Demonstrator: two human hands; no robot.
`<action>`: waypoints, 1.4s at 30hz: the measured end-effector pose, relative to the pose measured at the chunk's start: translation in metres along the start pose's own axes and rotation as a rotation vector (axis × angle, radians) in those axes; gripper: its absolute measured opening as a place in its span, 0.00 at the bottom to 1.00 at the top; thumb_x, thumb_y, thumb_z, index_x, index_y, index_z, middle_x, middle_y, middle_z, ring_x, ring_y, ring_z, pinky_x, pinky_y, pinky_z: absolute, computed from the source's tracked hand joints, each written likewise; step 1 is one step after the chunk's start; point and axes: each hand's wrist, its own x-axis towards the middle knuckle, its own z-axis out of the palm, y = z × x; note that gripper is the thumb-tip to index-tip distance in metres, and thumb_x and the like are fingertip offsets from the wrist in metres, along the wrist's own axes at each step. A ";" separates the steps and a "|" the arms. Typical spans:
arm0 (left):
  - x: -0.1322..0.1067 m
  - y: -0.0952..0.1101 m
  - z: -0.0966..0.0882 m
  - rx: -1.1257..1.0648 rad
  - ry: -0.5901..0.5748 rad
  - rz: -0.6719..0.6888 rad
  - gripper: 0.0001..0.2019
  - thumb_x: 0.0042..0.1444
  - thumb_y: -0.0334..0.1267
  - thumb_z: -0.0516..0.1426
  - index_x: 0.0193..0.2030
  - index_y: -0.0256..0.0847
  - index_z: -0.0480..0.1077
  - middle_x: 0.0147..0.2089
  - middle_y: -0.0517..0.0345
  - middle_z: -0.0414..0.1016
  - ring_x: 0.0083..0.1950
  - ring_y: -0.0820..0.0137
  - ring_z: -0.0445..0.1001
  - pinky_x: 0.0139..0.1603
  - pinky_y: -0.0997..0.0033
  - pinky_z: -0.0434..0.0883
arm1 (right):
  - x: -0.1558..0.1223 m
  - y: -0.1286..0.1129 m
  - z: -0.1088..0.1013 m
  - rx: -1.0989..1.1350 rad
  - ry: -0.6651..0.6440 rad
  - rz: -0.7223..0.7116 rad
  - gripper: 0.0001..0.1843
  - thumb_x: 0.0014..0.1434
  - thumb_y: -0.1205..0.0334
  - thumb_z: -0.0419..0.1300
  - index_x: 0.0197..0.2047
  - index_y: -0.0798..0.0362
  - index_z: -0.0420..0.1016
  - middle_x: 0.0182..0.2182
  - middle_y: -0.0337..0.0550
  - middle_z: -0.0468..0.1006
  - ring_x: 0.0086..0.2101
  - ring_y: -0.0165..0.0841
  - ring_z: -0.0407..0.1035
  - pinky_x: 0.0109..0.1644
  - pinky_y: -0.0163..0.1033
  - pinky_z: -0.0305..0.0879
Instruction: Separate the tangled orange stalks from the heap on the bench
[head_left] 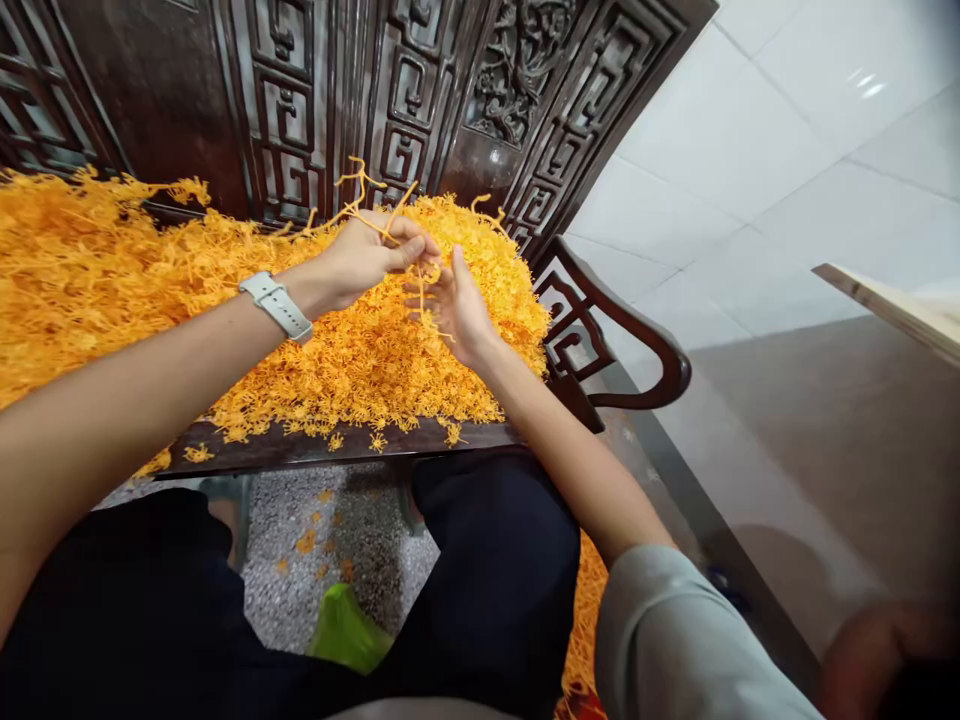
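My left hand [386, 250], with a pale watch on its wrist, pinches a thin, branched orange plastic stem [360, 195]. Parts of the stem stick up past the knuckles, and small orange bits dangle below the fingertips. Close on its right is my right hand [461, 305], thumb raised and fingers apart, its palm turned toward the dangling bits. Whether any bit touches that palm I cannot tell. Both hands are above a large heap of small orange plastic pieces [360, 350], spidery and many-armed, that look like artificial flower parts.
The heap lies on a dark wooden bench [262, 447] with a carved back [409, 90] and a curved armrest [645, 350]. Between my legs, a green bag-like thing [349, 630] and loose orange pieces lie on the speckled floor. More orange pieces [586, 620] show beside my right leg.
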 end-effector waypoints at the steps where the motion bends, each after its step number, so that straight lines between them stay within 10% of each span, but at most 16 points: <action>1: -0.002 0.001 0.008 -0.016 0.003 -0.005 0.08 0.59 0.39 0.71 0.34 0.40 0.79 0.36 0.52 0.83 0.45 0.63 0.80 0.49 0.63 0.75 | -0.003 -0.001 0.006 0.024 -0.019 0.028 0.39 0.58 0.17 0.57 0.48 0.47 0.73 0.29 0.40 0.73 0.31 0.34 0.70 0.33 0.37 0.65; 12: -0.003 0.016 0.023 0.023 0.117 0.056 0.03 0.57 0.31 0.66 0.32 0.38 0.79 0.37 0.53 0.79 0.45 0.63 0.77 0.55 0.58 0.74 | -0.004 -0.006 0.000 0.117 -0.192 0.079 0.44 0.55 0.11 0.49 0.36 0.48 0.67 0.20 0.26 0.48 0.21 0.26 0.35 0.23 0.37 0.35; 21: -0.005 0.015 0.017 0.076 0.150 0.066 0.08 0.59 0.37 0.67 0.29 0.41 0.78 0.27 0.56 0.73 0.30 0.70 0.68 0.38 0.64 0.73 | -0.011 -0.004 0.002 0.076 -0.100 -0.125 0.35 0.53 0.27 0.72 0.37 0.45 0.60 0.21 0.24 0.50 0.21 0.25 0.38 0.25 0.36 0.36; 32: -0.026 0.019 0.029 0.113 0.104 0.095 0.14 0.65 0.40 0.64 0.28 0.43 0.72 0.26 0.57 0.72 0.29 0.70 0.69 0.35 0.66 0.69 | 0.018 -0.006 0.006 0.198 0.074 -0.162 0.33 0.63 0.29 0.65 0.34 0.46 0.55 0.19 0.25 0.48 0.20 0.25 0.41 0.24 0.35 0.41; 42: -0.033 0.018 0.034 0.087 0.171 0.005 0.15 0.60 0.29 0.59 0.22 0.42 0.66 0.25 0.59 0.69 0.25 0.73 0.65 0.32 0.65 0.67 | 0.063 -0.008 0.005 0.330 0.203 -0.117 0.23 0.70 0.51 0.62 0.32 0.46 0.52 0.20 0.25 0.47 0.19 0.25 0.40 0.24 0.34 0.41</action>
